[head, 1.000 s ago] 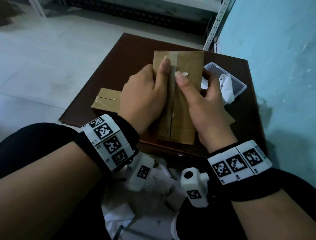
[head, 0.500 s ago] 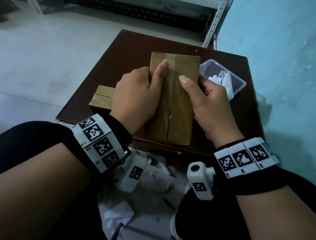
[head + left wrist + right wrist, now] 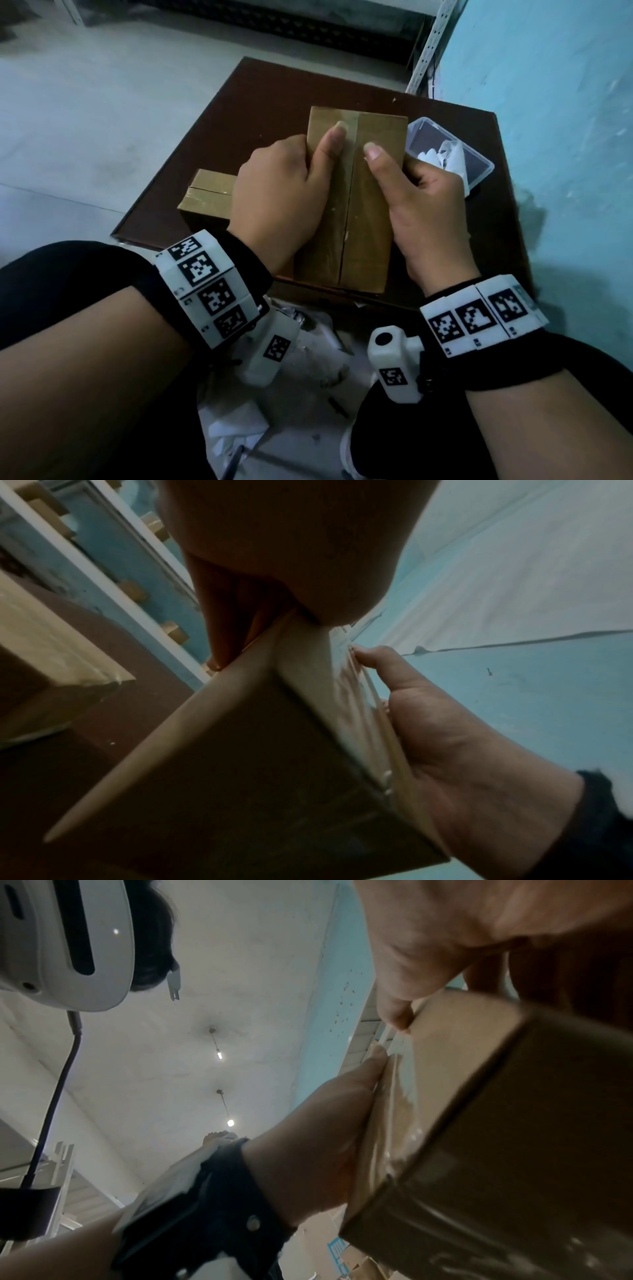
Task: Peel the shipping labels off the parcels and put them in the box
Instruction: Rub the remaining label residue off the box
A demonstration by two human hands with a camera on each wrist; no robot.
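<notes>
Squarely between both grips, parcel [image 3: 356, 205], left hand [image 3: 277, 192], right hand [image 3: 424, 212]

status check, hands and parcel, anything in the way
Left hand and right hand both grip the parcel, thumbs on top. No label visible on its top face. Clear box holds peeled scraps. Second parcel left, not blocking.

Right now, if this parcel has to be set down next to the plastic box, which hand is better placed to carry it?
Probably the right hand: it grips the parcel on the side facing the plastic box.
</notes>
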